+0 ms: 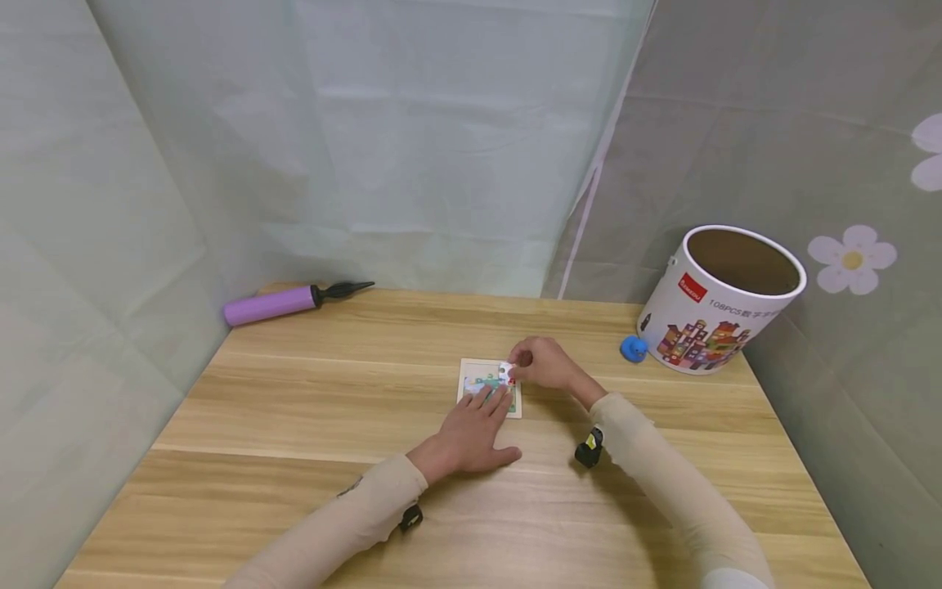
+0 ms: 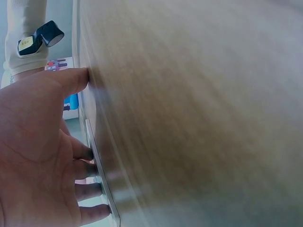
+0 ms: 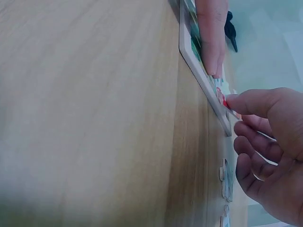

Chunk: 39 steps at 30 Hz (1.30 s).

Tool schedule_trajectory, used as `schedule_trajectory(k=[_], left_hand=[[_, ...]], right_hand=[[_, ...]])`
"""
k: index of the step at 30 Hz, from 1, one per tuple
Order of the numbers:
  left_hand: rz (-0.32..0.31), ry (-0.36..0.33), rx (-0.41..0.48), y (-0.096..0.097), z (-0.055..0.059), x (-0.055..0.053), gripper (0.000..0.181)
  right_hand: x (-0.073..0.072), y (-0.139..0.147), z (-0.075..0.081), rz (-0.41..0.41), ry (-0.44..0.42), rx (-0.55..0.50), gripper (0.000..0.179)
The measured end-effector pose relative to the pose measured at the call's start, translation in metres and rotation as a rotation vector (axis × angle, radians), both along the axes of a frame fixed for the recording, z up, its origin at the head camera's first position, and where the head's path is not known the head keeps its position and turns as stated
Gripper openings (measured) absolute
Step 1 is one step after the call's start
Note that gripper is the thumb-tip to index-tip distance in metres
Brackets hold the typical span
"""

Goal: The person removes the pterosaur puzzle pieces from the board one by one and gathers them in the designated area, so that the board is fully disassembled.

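A small jigsaw puzzle board (image 1: 467,368) with a pale rim and a colourful picture lies flat on the table. My left hand (image 1: 471,433) spreads its fingers over the board's near part, the thumb out to the right over the wood. From the left wrist view, the left hand (image 2: 38,137) has its fingertips down at the board's edge. At the far right corner, my right hand (image 1: 546,364) pinches a white puzzle piece (image 1: 504,373) with red on it. In the right wrist view, thumb and forefinger of the right hand (image 3: 279,127) hold it, other fingers curled.
Loose puzzle pieces (image 3: 227,179) lie on the table beyond the right hand. A purple hand pump (image 1: 271,306) rests at the back left. At the back right stand a large white bucket (image 1: 684,327) and a small blue toy (image 1: 634,349). Cloth walls (image 1: 441,164) border the table.
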<state>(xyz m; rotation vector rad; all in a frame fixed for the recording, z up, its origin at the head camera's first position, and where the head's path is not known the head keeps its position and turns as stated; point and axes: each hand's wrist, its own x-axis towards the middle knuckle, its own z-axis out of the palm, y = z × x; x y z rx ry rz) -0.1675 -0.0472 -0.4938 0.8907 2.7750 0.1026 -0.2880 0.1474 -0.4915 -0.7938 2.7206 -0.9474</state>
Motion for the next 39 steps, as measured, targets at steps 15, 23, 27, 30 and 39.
schedule_trajectory(k=[15, 23, 27, 30, 39], left_hand=[[-0.005, 0.02, 0.015, 0.0, 0.001, 0.001, 0.091], [-0.001, 0.022, 0.024, 0.0, 0.001, 0.002, 0.091], [-0.001, 0.022, 0.017, 0.0, 0.001, 0.002, 0.091], [-0.003, 0.024, 0.015, 0.0, 0.001, 0.002, 0.091], [0.002, 0.019, 0.014, 0.0, 0.001, 0.003, 0.091]], right_hand=[[0.001, 0.004, -0.003, -0.01, -0.012, -0.101, 0.009], [0.008, 0.018, 0.004, -0.133, -0.06, -0.162, 0.012], [0.011, 0.03, 0.01, -0.166, -0.092, -0.188, 0.013], [0.013, 0.04, 0.014, -0.177, -0.059, -0.171, 0.015], [0.02, 0.075, 0.015, -0.222, 0.021, -0.137, 0.02]])
